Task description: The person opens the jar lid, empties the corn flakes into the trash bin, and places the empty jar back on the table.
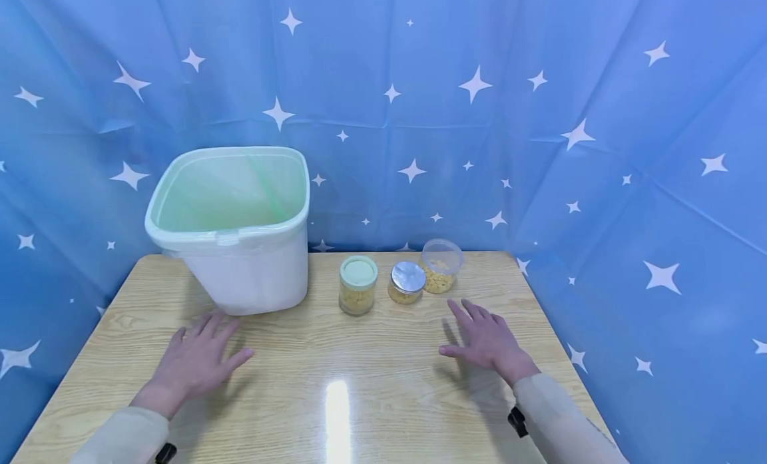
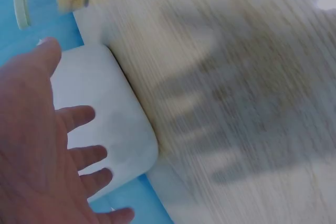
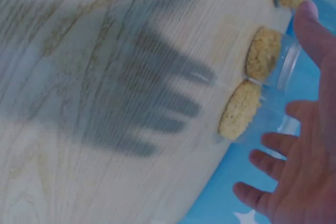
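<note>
A blue curtain [image 1: 359, 58] printed with white stars hangs behind and beside a wood-grain table [image 1: 287, 384]. On it, the tub [image 1: 439, 283], clear-lidded with yellow pieces inside, stands near the rear edge, just ahead of the right hand [image 1: 482, 337] and apart from its fingertips. That hand hovers over the table palm down, its fingers spread and the thumb held out toward the middle, gripping nothing.

Just left of the tub is the low jar [image 1: 407, 283], silver-lidded; I cannot tell whether the 2 touch. Further left, a little apart, stands the tall jar [image 1: 357, 291] with a pale green lid. All 3 are upright and hold yellow pieces.

Beyond a gap, at the table's left rear, stands the white bin [image 1: 248, 274], pale green inside. The left hand [image 1: 198, 357] is also spread and holds nothing, its fingertips close to the bin's base; whether they touch it is unclear. Its shadow [image 2: 252, 93] falls on the wood. 2 pale sleeves [image 1: 563, 417] cover the forearms.
</note>
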`<state>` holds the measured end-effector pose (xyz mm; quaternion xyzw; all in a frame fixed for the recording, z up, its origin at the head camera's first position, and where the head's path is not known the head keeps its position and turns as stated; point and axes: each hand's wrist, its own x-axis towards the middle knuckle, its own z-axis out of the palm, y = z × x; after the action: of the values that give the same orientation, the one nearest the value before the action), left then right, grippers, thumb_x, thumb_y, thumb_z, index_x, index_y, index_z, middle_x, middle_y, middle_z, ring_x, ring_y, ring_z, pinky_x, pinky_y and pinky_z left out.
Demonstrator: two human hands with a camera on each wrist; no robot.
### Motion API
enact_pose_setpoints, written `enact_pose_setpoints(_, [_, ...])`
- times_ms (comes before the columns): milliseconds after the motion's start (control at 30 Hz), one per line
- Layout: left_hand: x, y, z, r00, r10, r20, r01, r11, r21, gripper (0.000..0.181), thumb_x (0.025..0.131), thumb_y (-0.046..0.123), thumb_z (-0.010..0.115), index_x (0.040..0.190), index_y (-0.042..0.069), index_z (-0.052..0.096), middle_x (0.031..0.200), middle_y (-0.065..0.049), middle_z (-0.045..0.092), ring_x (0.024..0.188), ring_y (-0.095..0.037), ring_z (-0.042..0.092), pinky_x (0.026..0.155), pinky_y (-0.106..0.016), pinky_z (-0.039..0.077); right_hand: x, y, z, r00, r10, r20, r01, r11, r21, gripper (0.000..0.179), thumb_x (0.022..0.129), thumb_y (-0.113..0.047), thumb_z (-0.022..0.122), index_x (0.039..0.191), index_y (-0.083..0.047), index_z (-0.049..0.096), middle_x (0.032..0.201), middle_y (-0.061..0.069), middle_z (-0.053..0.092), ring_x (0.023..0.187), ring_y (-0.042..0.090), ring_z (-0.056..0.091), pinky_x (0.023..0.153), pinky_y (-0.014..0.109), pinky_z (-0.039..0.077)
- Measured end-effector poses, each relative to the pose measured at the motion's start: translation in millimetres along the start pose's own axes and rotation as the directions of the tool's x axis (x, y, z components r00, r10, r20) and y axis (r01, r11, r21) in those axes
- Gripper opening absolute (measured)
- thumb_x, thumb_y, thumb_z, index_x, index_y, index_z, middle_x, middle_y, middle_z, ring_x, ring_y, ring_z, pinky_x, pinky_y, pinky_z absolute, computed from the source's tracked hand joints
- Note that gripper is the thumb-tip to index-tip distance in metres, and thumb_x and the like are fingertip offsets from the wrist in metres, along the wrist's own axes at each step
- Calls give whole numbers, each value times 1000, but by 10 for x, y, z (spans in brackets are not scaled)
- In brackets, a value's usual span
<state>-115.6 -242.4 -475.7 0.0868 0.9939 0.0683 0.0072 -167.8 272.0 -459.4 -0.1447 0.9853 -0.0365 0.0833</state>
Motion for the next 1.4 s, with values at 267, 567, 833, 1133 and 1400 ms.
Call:
enact_pose_setpoints(267, [86,181,-37,997,80,14,-79,996,-42,53,91,43,64,128,6,61,128,-18,62,120,-43,55,98,-68,40,80,-77,-35,996,29,84,-28,1000,-14,87,86,-73,50,145,-9,45,131,20,61,120,41,58,104,59,41])
enact_pose_setpoints(567, [211,364,24,991,105,78,-91,982,-165,48,90,37,66,128,8,62,127,-17,64,117,-40,60,99,-59,46,153,-219,15,995,1,101,-2,1000,6,69,90,-57,59,135,-6,55,129,19,63,117,40,60,101,57,44])
enact_pose_setpoints(833, [306,522,98,986,116,117,-86,967,-238,45,90,35,66,128,10,61,129,-14,64,120,-37,59,99,-57,48,235,-430,58,991,-48,125,39,997,68,62,90,-51,63,132,-5,57,124,16,66,114,35,62,101,53,47])
enact_pose_setpoints(1133, [452,671,161,985,103,138,-65,965,-255,44,93,35,62,132,12,60,134,-12,62,125,-36,57,103,-55,46,353,-666,164,986,-108,123,99,992,74,63,90,-51,64,133,-5,57,128,17,63,117,35,60,102,51,47])
enact_pose_setpoints(1400, [563,810,149,983,114,141,-62,943,-328,46,94,35,62,134,14,57,134,-9,62,124,-32,58,103,-52,47,476,-862,260,986,-145,86,131,980,148,62,91,-45,65,136,-3,54,133,17,61,123,35,57,105,49,46])
